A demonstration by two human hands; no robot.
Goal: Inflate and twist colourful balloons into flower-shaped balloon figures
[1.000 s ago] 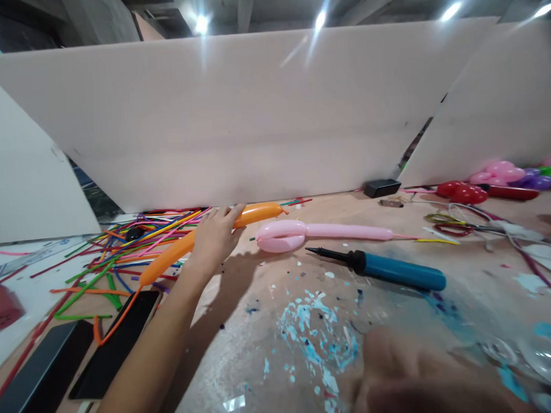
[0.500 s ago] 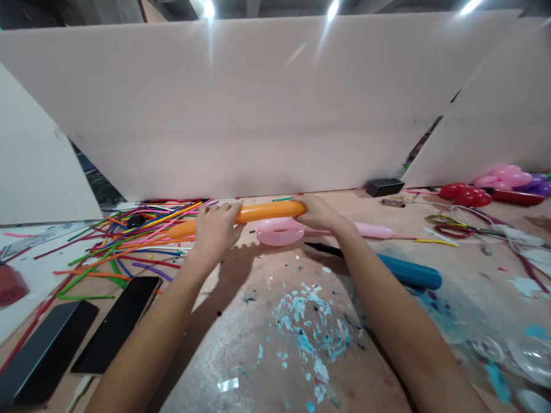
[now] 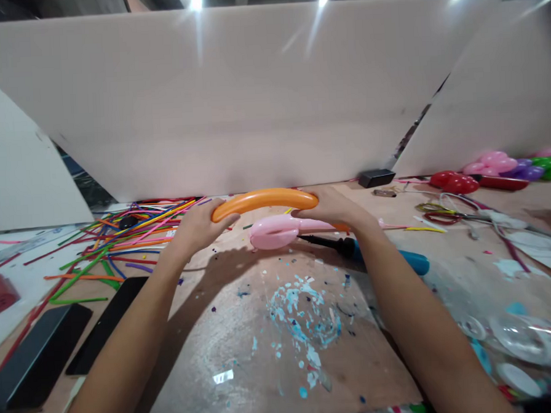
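An orange inflated modelling balloon (image 3: 264,199) arches between my two hands, just above the table. My left hand (image 3: 201,227) is closed around its left end, thumb underneath. At the other end my right hand (image 3: 327,209) grips it, and a small orange tip shows below the palm. Under the arch lies a pink balloon (image 3: 274,232), partly inflated, its thin tail running right behind my right wrist. A blue hand pump (image 3: 414,261) with a black nozzle lies partly hidden by my right forearm.
Uninflated modelling balloons (image 3: 115,239) are heaped at the left. A black box (image 3: 38,357) and a phone (image 3: 107,326) lie near my left forearm. Scissors (image 3: 456,215) and finished balloon shapes (image 3: 495,164) are at the right. A white board (image 3: 251,103) stands behind; blue flecks (image 3: 304,316) dot the table.
The orange balloon has gone from straight to bent in an upward arch. My left hand has moved to its left end, which earlier stretched out past that hand. The view has shifted slightly.
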